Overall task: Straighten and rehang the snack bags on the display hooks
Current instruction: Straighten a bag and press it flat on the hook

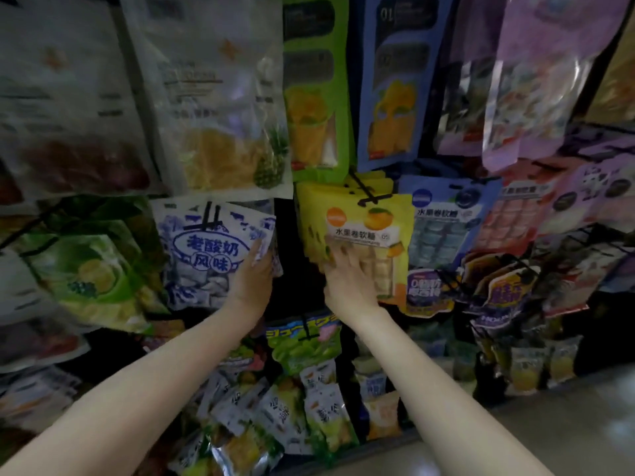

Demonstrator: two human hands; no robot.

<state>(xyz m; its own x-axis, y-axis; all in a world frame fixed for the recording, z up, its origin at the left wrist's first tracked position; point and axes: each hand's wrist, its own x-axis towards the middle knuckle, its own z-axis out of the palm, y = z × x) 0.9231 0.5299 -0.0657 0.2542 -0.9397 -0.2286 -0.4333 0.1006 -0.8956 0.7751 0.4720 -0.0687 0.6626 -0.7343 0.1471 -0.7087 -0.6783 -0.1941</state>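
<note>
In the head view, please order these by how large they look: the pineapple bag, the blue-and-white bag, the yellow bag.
1. pineapple bag, clearly largest.
2. blue-and-white bag and yellow bag: they look alike, so no ranking; hands cover part of each.

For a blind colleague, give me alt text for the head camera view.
A person's left hand holds a blue-and-white snack bag while the right hand presses on a yellow bag, both on display hooks among many hanging bags.
</note>
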